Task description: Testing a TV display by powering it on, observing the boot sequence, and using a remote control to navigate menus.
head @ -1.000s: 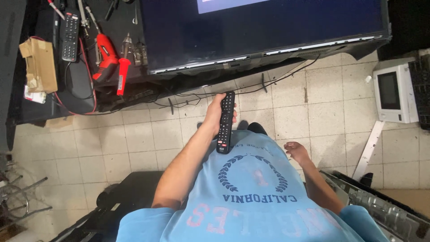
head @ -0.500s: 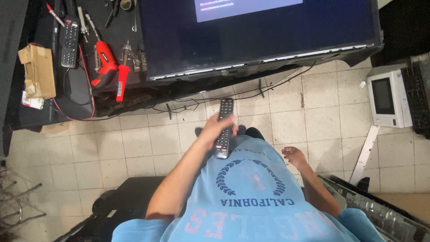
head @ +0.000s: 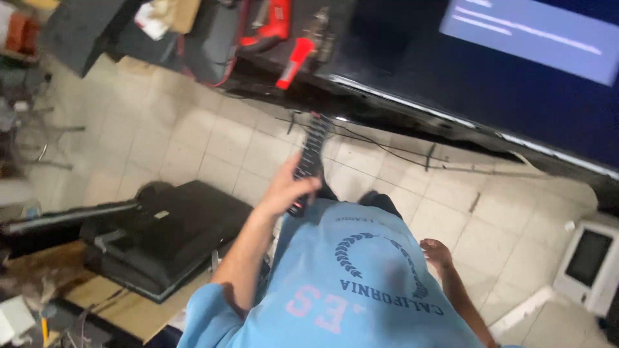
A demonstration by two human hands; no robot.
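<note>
1. We see a remote control (head: 309,158) of dark, matt plastic, blurred by motion, gripped in our left hand (head: 287,190).
2. Our T-shirt (head: 361,283) is soft light-blue cloth with a flat printed design.
3. The television (head: 490,71) has a glossy dark screen and a shiny, smooth edge strip that catches the light.
4. The floor tiles (head: 213,142) look like smooth, pale ceramic with a slight sheen and darker grout lines.
5. The red power tool (head: 274,19) has a glossy plastic shell.
6. The black device (head: 167,235) beside us looks like matt plastic, resting on a bare wooden board (head: 109,303).
7. Our right hand (head: 437,251) hangs bare and empty.
</note>
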